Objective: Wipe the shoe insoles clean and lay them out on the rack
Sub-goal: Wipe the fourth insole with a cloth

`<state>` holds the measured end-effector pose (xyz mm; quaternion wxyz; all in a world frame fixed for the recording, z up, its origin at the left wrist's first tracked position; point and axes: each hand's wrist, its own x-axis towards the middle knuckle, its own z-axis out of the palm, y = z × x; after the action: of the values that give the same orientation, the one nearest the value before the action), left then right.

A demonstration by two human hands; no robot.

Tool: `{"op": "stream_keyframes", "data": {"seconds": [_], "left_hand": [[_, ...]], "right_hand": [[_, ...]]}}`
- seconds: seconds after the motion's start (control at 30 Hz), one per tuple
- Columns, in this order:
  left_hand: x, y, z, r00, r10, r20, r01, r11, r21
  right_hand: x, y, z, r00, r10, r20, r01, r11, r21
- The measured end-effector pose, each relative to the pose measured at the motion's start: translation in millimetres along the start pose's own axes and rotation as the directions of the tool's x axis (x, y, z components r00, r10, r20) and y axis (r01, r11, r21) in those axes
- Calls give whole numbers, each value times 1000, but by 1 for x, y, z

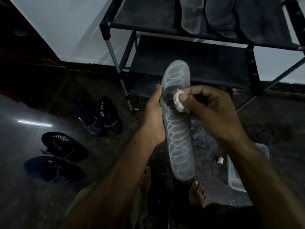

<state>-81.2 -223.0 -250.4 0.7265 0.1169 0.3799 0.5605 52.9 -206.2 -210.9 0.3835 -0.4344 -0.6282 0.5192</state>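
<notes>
Head camera, looking down in dim light: a dark metal shoe rack [206, 63] stands ahead with three grey insoles [219, 15] lying side by side on its upper shelf, and four dark shoes [105, 116] sit on the floor to the left. In front of the rack, the left hand [154, 119] grips the left edge of a long grey insole [179, 123] marked with looping white lines. The right hand [212, 111] pinches a small white cloth [178, 100] against the insole's middle.
</notes>
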Motion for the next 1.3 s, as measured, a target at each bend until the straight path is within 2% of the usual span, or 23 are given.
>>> {"op": "stream_keyframes", "data": {"seconds": [0.1,0.2,0.27,0.33,0.43,0.6,0.77,0.9,1.03,1.1,1.23,1.3], "left_hand": [[0,-3,1,1000,-24,-1,24,999,-24],[4,-3,-1,1000,3,5,-2,999,-46],[6,-3,-3,1000,-4,13,5,997,-71],[7,-2,-4,1000,-10,18,12,996,-91],[4,-3,-1,999,-27,37,30,996,-87],[1,-9,5,997,-56,52,58,998,-38],[0,-10,5,998,-64,26,65,998,-5],[1,-18,8,998,-56,-4,56,998,11],[1,-25,14,998,-55,5,55,998,39],[2,-25,13,999,-48,6,47,997,55],[0,-16,11,999,-54,6,53,998,36],[0,-15,10,999,-54,7,53,997,47]], "right_hand": [[-1,11,3,996,-76,-55,60,968,-244],[-2,14,-1,969,-213,-124,142,892,-429],[-1,9,-7,949,-303,-83,226,843,-488],[0,6,-9,939,-344,25,304,792,-530],[1,11,-7,930,-342,131,354,747,-562],[0,17,-5,918,-378,119,364,684,-632],[-1,14,1,924,-353,145,355,658,-664],[2,18,-2,919,-388,64,321,646,-692],[9,26,-7,915,-376,-144,192,723,-664],[8,26,-8,912,-375,-167,180,731,-658],[1,18,-4,942,-336,0,243,681,-691],[2,16,-7,958,-288,18,225,707,-671]]}}
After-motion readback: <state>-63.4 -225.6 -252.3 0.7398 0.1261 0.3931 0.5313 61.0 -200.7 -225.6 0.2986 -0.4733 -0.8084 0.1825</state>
